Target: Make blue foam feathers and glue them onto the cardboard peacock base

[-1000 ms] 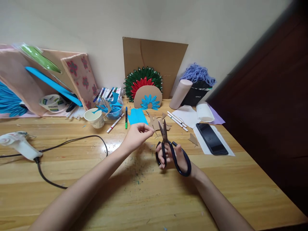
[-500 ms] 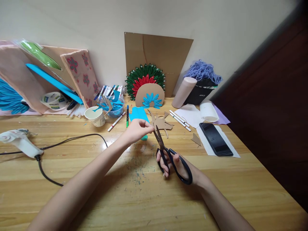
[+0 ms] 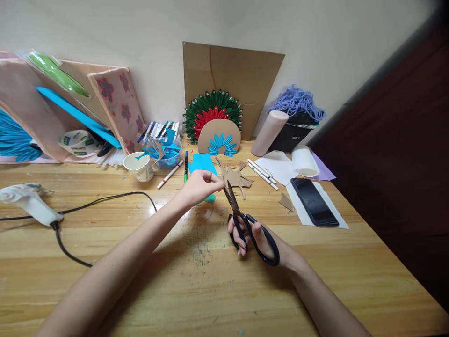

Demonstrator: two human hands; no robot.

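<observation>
My right hand (image 3: 245,236) is wrapped round the black handles of a pair of scissors (image 3: 235,206), whose blades are slightly parted and point away from me. The fingertips of my left hand (image 3: 205,183) are pinched together at the blade tips; what they hold is too small to make out. Beyond the hands lie brown cardboard scraps (image 3: 233,178) and a sheet of blue paper (image 3: 203,164). Behind them stands a rounded cardboard piece (image 3: 210,128) with blue petals (image 3: 222,142), in front of a fan of green and red petals (image 3: 213,100).
A white glue gun (image 3: 31,201) with a black cord lies at left. A paper cup (image 3: 140,171) stands beside a tub of blue scraps (image 3: 168,161). At right are a phone (image 3: 315,201), pens (image 3: 263,173) and a pink cylinder (image 3: 269,133). Small dark bits dot the table (image 3: 175,290).
The whole view has shifted very slightly. Both hands and the scissors keep nearly the same position and pose.
</observation>
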